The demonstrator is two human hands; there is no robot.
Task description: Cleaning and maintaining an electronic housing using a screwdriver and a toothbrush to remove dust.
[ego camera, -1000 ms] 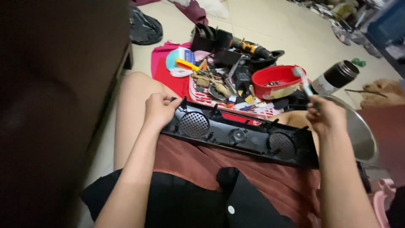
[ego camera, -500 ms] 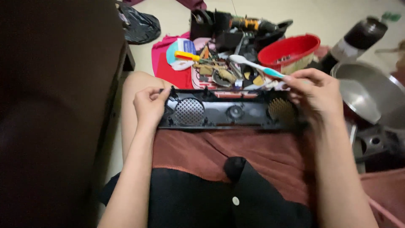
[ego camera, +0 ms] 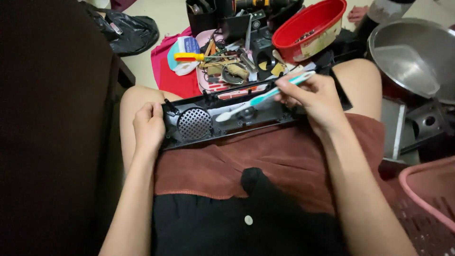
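Black speaker panel [ego camera: 227, 121] is laid across the lap, its left end clasped by the left hand [ego camera: 149, 130]. Toothbrush [ego camera: 263, 97], half a second ago raised above the panel's right end, is now pinched in the right hand [ego camera: 315, 102] with bristles lowered onto the panel's middle, beside the round grille [ego camera: 194, 124]. Brushing is judged to be under way; the red tub [ego camera: 310, 23] lies untouched beyond.

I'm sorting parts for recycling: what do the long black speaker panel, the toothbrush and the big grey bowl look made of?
Long black speaker panel: apparently moulded plastic, matt, with ribs and a fine mesh grille that could be metal. White and teal toothbrush in the right hand: glossy plastic. Big grey bowl: probably stainless steel, brushed sheen with soft reflections.
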